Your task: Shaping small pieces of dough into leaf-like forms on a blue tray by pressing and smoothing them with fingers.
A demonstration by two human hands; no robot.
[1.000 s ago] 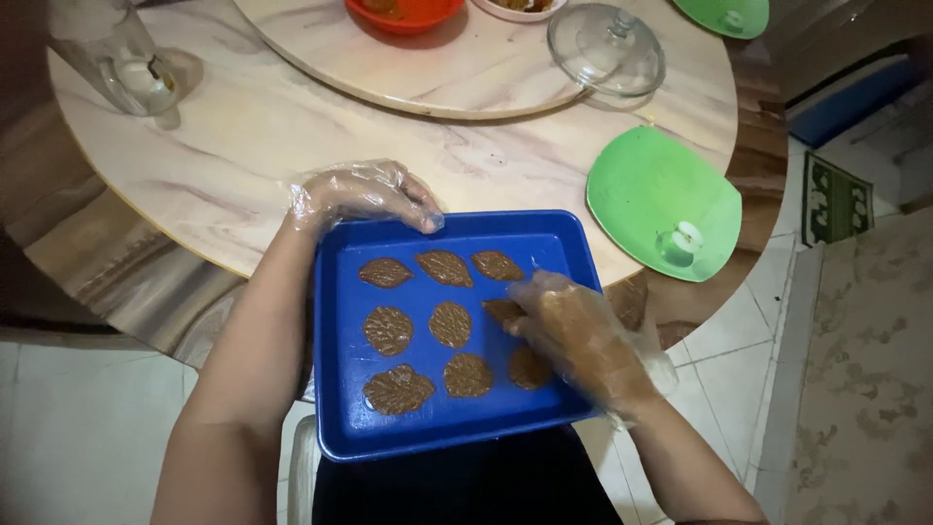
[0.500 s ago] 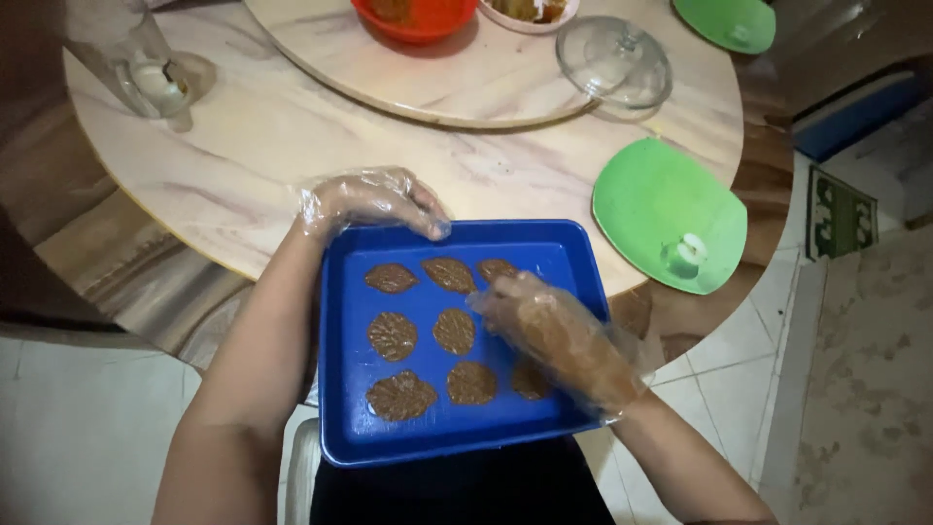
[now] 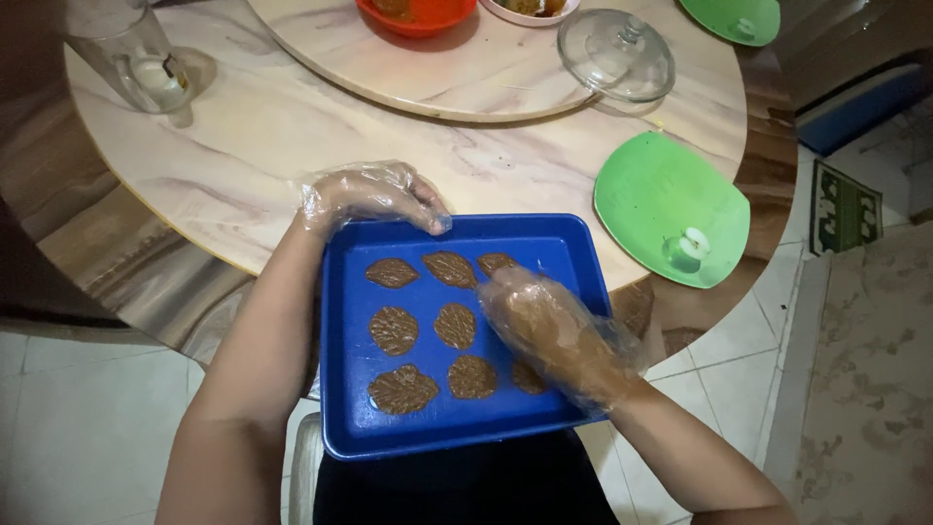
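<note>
Tray (image 3: pixel 544 248) on lap, far edge against desk (image 3: pixel 243 146). Left hand (image 3: pixel 369 194) clamps far-left rim. Right hand (image 3: pixel 544 326), open and flat, presses patties (image 3: pixel 394 331) at right. Press evenly, keep gaps between patties, hold tray level.

A single head-worn view looks steeply down from above the person's lap, facing forward across the near edge of the round marble table (image 3: pixel 292 126). It sits close: both forearms enter from the bottom edge, and the blue tray (image 3: pixel 544 243) at the table's near edge fills the middle. The table's far side is cut off at the top; tiled floor (image 3: pixel 58 408) shows lower left and right.
</note>
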